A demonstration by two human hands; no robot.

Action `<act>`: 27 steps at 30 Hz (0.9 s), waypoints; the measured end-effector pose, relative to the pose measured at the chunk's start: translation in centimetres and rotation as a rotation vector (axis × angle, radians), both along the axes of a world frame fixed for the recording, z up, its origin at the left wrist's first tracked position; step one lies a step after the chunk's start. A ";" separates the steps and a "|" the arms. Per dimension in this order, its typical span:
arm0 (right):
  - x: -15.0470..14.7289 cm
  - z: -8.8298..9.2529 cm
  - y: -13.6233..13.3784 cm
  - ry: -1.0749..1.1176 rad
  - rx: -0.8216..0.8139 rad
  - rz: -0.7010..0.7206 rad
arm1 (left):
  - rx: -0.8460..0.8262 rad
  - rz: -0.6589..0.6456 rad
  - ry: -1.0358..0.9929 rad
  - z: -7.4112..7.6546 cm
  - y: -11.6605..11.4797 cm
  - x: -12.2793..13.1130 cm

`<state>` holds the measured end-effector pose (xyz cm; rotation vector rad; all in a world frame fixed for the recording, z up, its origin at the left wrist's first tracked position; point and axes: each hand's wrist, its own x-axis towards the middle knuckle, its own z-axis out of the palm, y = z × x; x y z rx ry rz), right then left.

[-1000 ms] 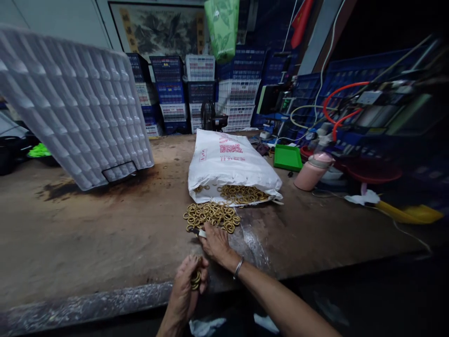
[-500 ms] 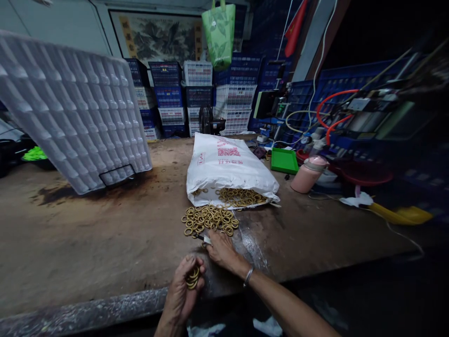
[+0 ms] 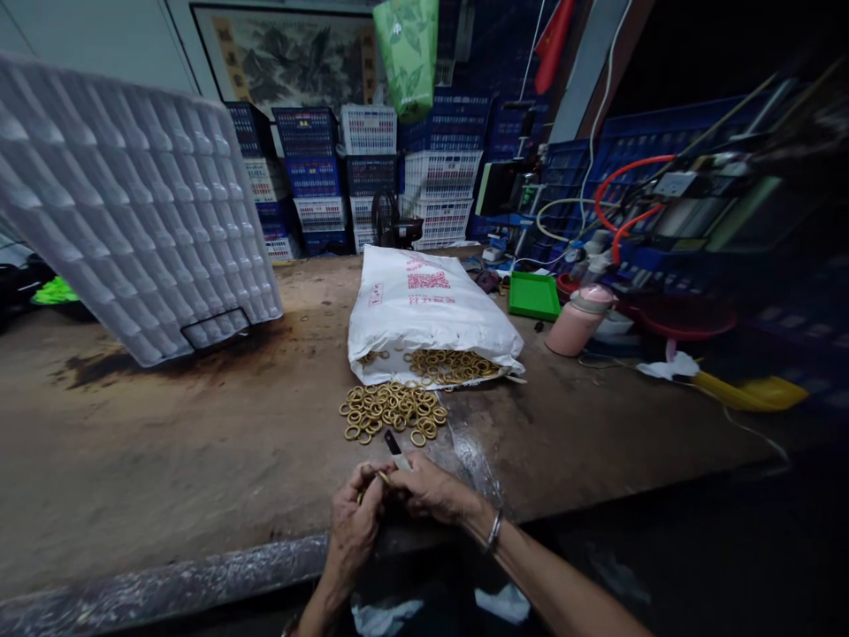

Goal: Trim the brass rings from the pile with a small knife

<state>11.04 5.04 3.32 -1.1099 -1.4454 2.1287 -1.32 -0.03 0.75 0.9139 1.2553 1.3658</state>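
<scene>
The long wooden workbench [image 3: 165, 460] runs under everything, worn and stained, and I stand at its near edge. At my left a big white moulded tray [image 3: 133, 203] leans up on its side with its pockets facing me, I judge so that it takes little bench room and is easy to reach. In the middle the white sack [image 3: 431, 301] lies on its side with its mouth turned toward me, which lets the brass rings spill out. Some sit in the mouth, and a loose pile of rings [image 3: 391, 411] lies flat on the wood just in front, near my hands yet apart from them. Well off to the right stand a green tray [image 3: 534, 296] and a pink flask [image 3: 578, 318]. My two hands meet at the bench edge, touching. My left hand [image 3: 351, 526] is curled shut around a small stack of rings [image 3: 372, 480], the fingers wrapped so the stack seems to sit in line. My right hand [image 3: 434, 491] pinches a thin blade [image 3: 396, 447] between thumb and fingers, its tip pointing up toward the pile; whether it touches the stack I cannot tell.
</scene>
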 end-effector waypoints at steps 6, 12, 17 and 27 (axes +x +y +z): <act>0.2 -0.4 -0.2 -0.147 0.336 -0.189 | 0.123 0.125 0.316 -0.3 -0.1 -0.4; -0.2 -0.3 -0.4 -0.294 0.628 -0.231 | 0.152 0.056 0.353 0.7 -0.4 0.2; -0.4 -0.5 -0.2 -0.315 0.596 -0.203 | -0.126 -0.046 0.063 1.0 -0.7 0.6; -0.2 0.3 0.0 -0.237 0.526 -0.183 | -0.188 -0.143 -0.195 0.7 -0.9 0.6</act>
